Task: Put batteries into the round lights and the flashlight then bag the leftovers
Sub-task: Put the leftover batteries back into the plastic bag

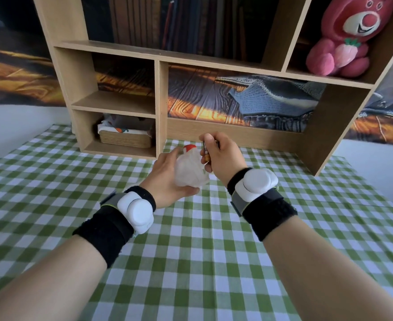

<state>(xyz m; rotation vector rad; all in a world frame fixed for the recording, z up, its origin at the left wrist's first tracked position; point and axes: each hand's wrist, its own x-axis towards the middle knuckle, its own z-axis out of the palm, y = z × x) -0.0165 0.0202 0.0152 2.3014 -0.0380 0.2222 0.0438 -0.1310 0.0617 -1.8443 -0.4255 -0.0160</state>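
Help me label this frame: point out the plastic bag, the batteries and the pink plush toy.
plastic bag (191,172): head view, its translucent middle.
batteries (206,152): head view, the casing below the fingers.
pink plush toy (346,38): head view, its chest.

A table spread with a green-and-white checked cloth (191,251) carries a light wooden shelf unit (160,107) along its far edge.
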